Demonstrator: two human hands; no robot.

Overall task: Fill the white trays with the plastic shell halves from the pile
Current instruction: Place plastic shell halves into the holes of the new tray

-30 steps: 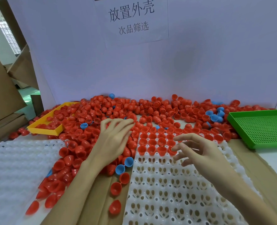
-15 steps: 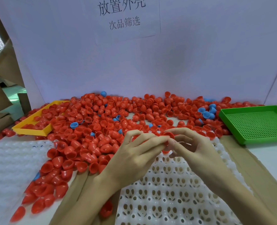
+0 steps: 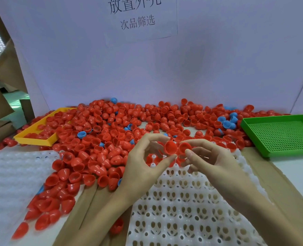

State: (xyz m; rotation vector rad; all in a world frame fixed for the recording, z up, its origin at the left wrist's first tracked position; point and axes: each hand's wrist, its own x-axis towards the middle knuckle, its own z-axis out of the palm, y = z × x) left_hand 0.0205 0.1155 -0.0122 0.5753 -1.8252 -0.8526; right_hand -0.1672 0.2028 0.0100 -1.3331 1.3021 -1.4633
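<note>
A big pile of red shell halves (image 3: pixel 101 139), with a few blue ones mixed in, covers the table's back and left. A white tray (image 3: pixel 182 206) with rows of holed cups lies in front of me; its far rows hold red halves, mostly hidden behind my hands. My left hand (image 3: pixel 147 160) pinches a red shell half (image 3: pixel 170 147) between thumb and forefinger above the tray's far end. My right hand (image 3: pixel 211 160) pinches a second red shell half (image 3: pixel 184 148) right beside it. The two halves nearly touch.
A yellow tray (image 3: pixel 33 137) sits half buried in shells at the back left. A green perforated tray (image 3: pixel 282 134) stands at the right. Another white tray (image 3: pixel 8 178) lies at the left. A white board with a printed sign closes the back.
My left hand left the pile and met my right hand over the tray. The hands have since drawn slightly apart, each now showing a red half. The camera tilted down.
</note>
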